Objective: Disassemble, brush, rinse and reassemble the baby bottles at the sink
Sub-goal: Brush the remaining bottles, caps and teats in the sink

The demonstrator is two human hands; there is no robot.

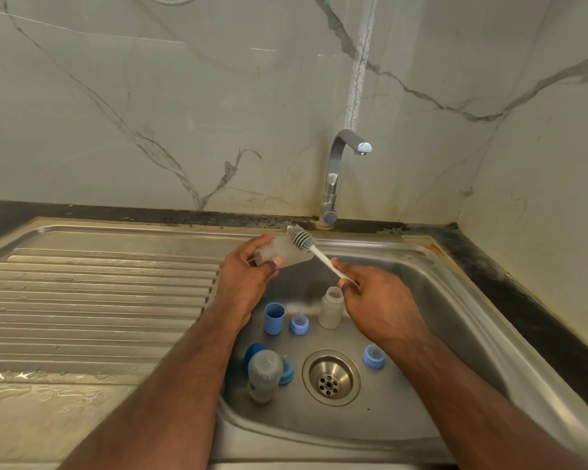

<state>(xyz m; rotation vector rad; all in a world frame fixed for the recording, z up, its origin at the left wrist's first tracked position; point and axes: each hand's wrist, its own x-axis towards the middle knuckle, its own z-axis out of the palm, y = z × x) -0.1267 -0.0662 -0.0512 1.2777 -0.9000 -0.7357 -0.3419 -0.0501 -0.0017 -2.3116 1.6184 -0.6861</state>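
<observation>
Gripping a frosted bottle (282, 254) on its side, the left hand (248, 276) could lose it if wet; the right hand (377, 300) pinches the brush (301, 237), whose head lies against the bottle's outside. Below both hands, 2 more bottles stand in the steel sink (455, 334); marble wall (218, 96) beyond.

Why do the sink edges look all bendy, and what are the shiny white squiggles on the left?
In the head view, the wide-angle lens bends the sink rim and the wall lines into curves. The white squiggles are light glaring off water on the wet counter beside the draining board. The bottle brush over the held bottle looks a little soft, and so do the arms near the bottom edge.
</observation>
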